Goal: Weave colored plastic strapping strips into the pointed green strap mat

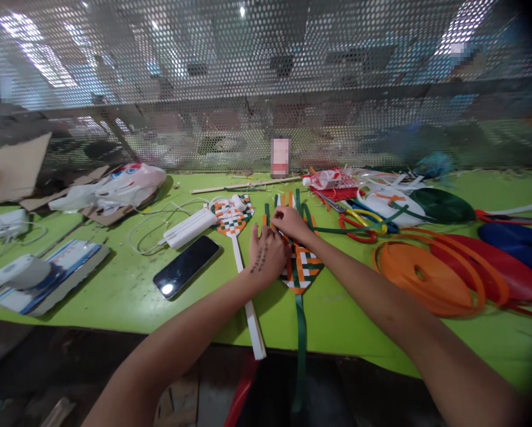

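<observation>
A woven piece of orange, white and green flat strips (305, 270) lies on the table in front of me, pointed at its near end. From that point a long green strip (300, 320) hangs over the table's edge. My left hand (269, 254), with writing on its back, grips the weave's left side with curled fingers. At its upper part my right hand (291, 224) pinches a strip; the fingers cover which one. Loose strip ends stick up beyond both hands. Left of them rests a finished-looking woven fan (231, 214) with a white handle (250, 314).
A phone (186, 267) and a white power strip (190, 228) lie left. Rolls of orange strip (399, 276), red strip (483, 264), green strip (443, 204) and blue strip (517, 240) sit right, near scissors (359, 225). A perforated metal screen (230, 65) stands behind the green table (337, 326).
</observation>
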The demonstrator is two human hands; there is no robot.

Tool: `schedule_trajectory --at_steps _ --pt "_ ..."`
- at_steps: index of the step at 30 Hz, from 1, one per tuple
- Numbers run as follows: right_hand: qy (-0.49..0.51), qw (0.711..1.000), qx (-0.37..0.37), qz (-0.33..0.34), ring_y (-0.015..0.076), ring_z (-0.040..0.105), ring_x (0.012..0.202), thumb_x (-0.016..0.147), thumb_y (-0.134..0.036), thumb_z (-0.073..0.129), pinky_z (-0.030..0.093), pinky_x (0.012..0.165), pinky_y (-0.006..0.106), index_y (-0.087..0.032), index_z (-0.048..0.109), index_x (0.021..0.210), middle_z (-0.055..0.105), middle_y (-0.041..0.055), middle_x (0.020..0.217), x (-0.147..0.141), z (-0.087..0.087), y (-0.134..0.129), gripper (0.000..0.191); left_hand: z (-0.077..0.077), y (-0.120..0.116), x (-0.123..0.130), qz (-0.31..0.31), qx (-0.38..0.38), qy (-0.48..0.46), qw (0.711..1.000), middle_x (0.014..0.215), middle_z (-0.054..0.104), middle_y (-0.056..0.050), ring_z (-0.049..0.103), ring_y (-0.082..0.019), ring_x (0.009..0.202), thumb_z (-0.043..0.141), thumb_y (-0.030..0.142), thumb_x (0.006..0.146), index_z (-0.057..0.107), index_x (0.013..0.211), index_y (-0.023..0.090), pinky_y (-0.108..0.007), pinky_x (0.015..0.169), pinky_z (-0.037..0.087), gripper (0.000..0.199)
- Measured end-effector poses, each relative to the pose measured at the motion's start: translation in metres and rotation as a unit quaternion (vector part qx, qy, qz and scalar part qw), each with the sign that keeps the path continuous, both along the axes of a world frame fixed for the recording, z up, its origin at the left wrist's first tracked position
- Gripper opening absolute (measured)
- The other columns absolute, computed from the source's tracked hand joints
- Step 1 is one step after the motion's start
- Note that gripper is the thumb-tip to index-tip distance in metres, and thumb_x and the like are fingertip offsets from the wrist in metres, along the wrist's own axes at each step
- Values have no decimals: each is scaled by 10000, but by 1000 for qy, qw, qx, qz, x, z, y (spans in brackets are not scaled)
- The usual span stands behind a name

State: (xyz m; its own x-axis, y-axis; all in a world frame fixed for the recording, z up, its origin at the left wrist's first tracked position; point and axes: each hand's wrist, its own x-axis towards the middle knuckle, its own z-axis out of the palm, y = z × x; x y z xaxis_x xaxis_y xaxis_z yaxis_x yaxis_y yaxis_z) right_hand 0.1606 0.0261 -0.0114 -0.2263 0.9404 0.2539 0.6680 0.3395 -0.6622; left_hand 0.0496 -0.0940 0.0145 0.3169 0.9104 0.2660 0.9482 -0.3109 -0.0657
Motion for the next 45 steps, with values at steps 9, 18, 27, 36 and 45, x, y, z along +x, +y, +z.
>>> schedule_trajectory --at_steps 9,18,27,36,45 --pt "19 999 -21 -27 173 653 753 806 -235 708 455 693 247 -167 745 809 736 39 792 0 -1 -1 78 1 -1 0 0 -8 -2 1000 1138 688 -217 536 -359 1160 439 404 1031 684 1190 57 -546 1154 269 454" --pt "-1 1000 -17 -4 195 700 856 890 -195 635 494 800 263 -157 791 897 787 76 915 1 -1 0 160 2 -1 -2 -7 -12 -31 999 1204 680 -214 535 -350 1210 476 366 1024 637 1238 54 -517 1132 290 411" --pt "51 999 15 -12 190 716 927 879 -161 656 513 876 273 -172 790 935 796 70 986 3 15 -6 146 1 -1 -3 -4 5 -30 1000 1189 697 -186 553 -330 1190 495 373 1014 573 1320 76 -492 1125 310 434" --pt "-355 914 -196 15 196 676 711 650 -150 895 470 670 293 -172 751 728 751 66 769 107 72 16 165 -2 1 -7 -7 6 -33 999 1148 710 -158 553 -331 1151 482 466 1020 602 1236 147 -478 1065 358 403" --pt "-412 863 -283 73 243 696 866 696 -424 900 475 714 297 -156 782 877 765 84 923 137 79 21 344 2 2 -5 8 -19 -25 999 1191 699 -161 544 -331 1187 453 491 1034 574 1284 143 -482 1083 336 445"
